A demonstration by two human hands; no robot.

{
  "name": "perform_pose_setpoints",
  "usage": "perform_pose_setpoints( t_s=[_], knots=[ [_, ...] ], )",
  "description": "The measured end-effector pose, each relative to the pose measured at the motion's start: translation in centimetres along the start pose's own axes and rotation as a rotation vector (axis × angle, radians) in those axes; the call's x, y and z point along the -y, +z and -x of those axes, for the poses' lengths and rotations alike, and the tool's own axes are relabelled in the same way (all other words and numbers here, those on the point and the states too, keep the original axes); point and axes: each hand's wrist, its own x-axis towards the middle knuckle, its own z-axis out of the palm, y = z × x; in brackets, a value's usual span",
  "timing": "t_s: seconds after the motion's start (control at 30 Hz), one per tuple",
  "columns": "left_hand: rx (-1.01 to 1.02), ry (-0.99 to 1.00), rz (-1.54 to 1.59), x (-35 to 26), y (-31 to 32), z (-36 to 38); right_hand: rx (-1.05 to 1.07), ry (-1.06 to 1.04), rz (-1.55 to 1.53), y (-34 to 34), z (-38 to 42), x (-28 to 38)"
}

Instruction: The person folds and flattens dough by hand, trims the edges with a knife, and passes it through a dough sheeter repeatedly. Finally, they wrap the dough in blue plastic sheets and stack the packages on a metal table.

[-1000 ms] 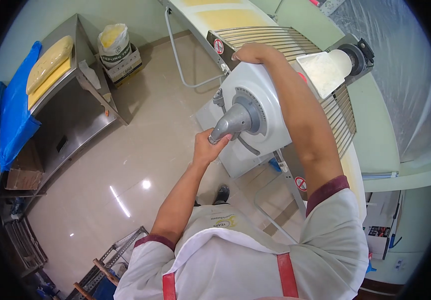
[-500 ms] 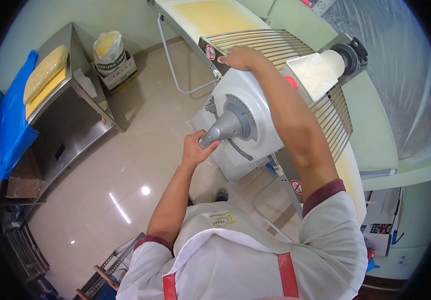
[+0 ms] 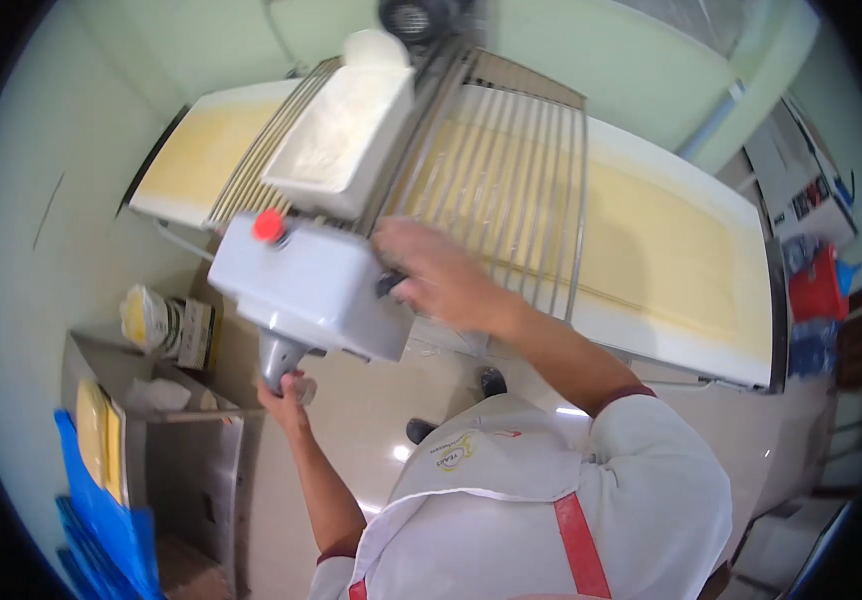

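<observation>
A dough sheeter [image 3: 301,280] stands before me, with a red button [image 3: 269,226] on top of its white housing. My left hand [image 3: 289,400] is closed around the grey lever handle [image 3: 279,355] on the front of that housing. At the housing's right side, my right hand [image 3: 441,270] is smeared by motion, right at a black knob [image 3: 389,284]. A long yellow dough sheet [image 3: 661,240] lies on the right belt and runs under the wire guard [image 3: 541,190]. On top sits a white tray [image 3: 286,165] with flour in it.
The left belt carries more yellow dough [image 3: 201,150]. At lower left, a steel table [image 3: 241,480] bears a wrapped yellow slab [image 3: 96,430] and blue plastic [image 3: 101,510]. An open flour sack [image 3: 151,320] stands by the wall; a red container [image 3: 816,285] is at far right.
My view has swung right, bringing the right belt with its dough into sight. My right hand has moved from the housing's far left corner to its right side. My left hand stays on the lever handle.
</observation>
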Motion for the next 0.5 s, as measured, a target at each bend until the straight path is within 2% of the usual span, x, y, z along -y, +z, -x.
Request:
perform_pose_setpoints(
  t_s=[0.03, 0.07, 0.1, 0.13, 0.17, 0.23, 0.3, 0.33, 0.4, 0.5],
  knots=[
    [-0.028, -0.010, -0.075, 0.2, -0.4, -0.6, -0.079, 0.302, -0.166, -1.1, 2.9, -4.4],
    [-0.044, -0.019, -0.141, 0.7, -0.6, -1.6, -0.162, 0.401, 0.057, -2.6, 6.1, -10.1],
    [-0.153, 0.033, -0.167, 1.9, -0.9, -2.1, -0.241, 0.514, 0.287, -4.0, 9.0, -14.6],
    [-0.258, 0.087, -0.184, 3.2, -0.6, -2.4, -0.210, 0.569, 0.354, -5.3, 11.2, -16.7],
    [-0.250, 0.063, -0.329, 0.6, 0.5, -1.4, -0.174, 0.625, 0.416, -6.7, 13.4, -18.4],
    [-0.275, 0.138, -0.339, 2.4, -1.0, -2.3, -0.014, 0.712, 0.496, -8.7, 16.7, -21.5],
    [-0.216, 0.151, -0.379, 2.1, -0.8, -2.7, 0.036, 0.787, 0.625, -10.1, 18.8, -26.0],
    [-0.108, 0.159, -0.403, 1.6, -1.3, -2.8, 0.071, 0.815, 0.684, -11.1, 19.7, -28.1],
    [-0.176, 0.150, -0.422, 1.8, -1.2, -3.0, 0.001, 0.977, 0.719, -14.3, 21.0, -32.1],
    [-0.183, 0.165, -0.432, -1.2, 1.6, -1.3, -0.082, 1.198, 0.738, -20.1, 23.5, -35.9]
  ],
)
